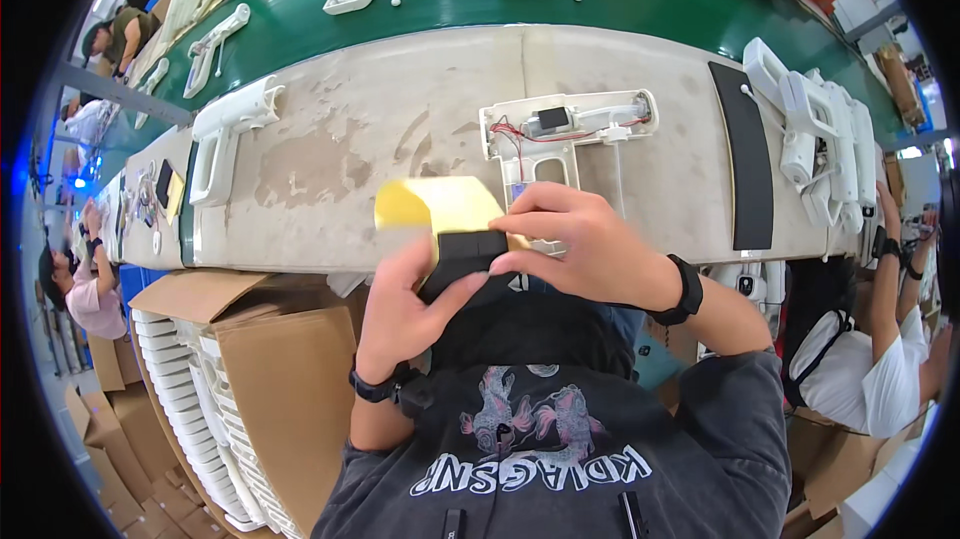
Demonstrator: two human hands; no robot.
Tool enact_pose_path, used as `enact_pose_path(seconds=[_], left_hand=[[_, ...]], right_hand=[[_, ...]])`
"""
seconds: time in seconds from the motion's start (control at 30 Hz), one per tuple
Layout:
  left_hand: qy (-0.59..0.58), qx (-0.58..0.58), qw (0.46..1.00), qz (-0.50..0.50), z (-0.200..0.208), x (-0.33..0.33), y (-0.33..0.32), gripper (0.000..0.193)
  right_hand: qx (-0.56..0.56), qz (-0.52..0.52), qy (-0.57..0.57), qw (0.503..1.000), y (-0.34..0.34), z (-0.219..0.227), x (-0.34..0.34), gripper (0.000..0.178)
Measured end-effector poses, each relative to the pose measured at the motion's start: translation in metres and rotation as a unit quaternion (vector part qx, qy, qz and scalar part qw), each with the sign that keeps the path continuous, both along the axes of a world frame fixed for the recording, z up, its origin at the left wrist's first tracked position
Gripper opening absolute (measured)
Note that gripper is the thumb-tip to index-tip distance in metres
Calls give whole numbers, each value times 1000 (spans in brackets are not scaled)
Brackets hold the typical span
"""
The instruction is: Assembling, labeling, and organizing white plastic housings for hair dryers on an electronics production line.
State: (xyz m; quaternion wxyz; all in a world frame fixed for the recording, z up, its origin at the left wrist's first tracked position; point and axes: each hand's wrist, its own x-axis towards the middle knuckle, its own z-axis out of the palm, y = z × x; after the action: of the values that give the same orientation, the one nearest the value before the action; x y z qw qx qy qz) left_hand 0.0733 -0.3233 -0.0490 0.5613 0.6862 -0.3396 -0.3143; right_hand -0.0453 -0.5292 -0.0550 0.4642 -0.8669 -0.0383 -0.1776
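Black pad [470, 251], a short piece scored across into blocks, is held in the air between the two hands, in front of the person's body and over the near edge of the table [370, 69]; yellow paper [460, 201] rises from its far side and curls over to the left, its left end blurred. The left hand [402, 304] is partly closed on the pad's left end, the thumb along the near side, the other fingers mostly hidden; the right hand [575, 239] pinches the right end, thumb below and bent fingers above, near the edge of the paper; a black wristband [687, 289] is on the right wrist, and another dark band is on the left.

Just beyond the right hand an open white casing [562, 137] lies on the table, with red wires [507, 129] and a small black block [552, 119] inside; to its right lies a long black strip [740, 159], and past that a pile of white casings [825, 134]; a single white casing stands well apart at the left; behind the table runs a green belt [460, 14] carrying more white casings; a cardboard box [290, 379] with stacked white parts [170, 369] sits below, at the left.
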Motion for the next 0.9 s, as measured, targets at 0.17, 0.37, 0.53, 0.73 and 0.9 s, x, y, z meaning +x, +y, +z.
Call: enact_pose_path(seconds=[0.17, 0.37, 0.53, 0.73, 0.9], left_hand=[[-105, 48, 992, -54, -1, 5, 16, 24], [-99, 17, 995, -17, -1, -3, 14, 22], [-93, 39, 994, -43, 4, -2, 17, 21], [-102, 31, 990, -96, 13, 6, 23, 28], [162, -109, 973, 122, 8, 40, 23, 64]], right_hand=[[-4, 70, -47, 996, 9, -3, 0, 35], [-26, -23, -81, 996, 22, 3, -6, 39], [53, 3, -2, 999, 21, 6, -14, 38], [106, 86, 97, 986, -18, 18, -6, 36], [-102, -9, 14, 995, -47, 6, 9, 38]])
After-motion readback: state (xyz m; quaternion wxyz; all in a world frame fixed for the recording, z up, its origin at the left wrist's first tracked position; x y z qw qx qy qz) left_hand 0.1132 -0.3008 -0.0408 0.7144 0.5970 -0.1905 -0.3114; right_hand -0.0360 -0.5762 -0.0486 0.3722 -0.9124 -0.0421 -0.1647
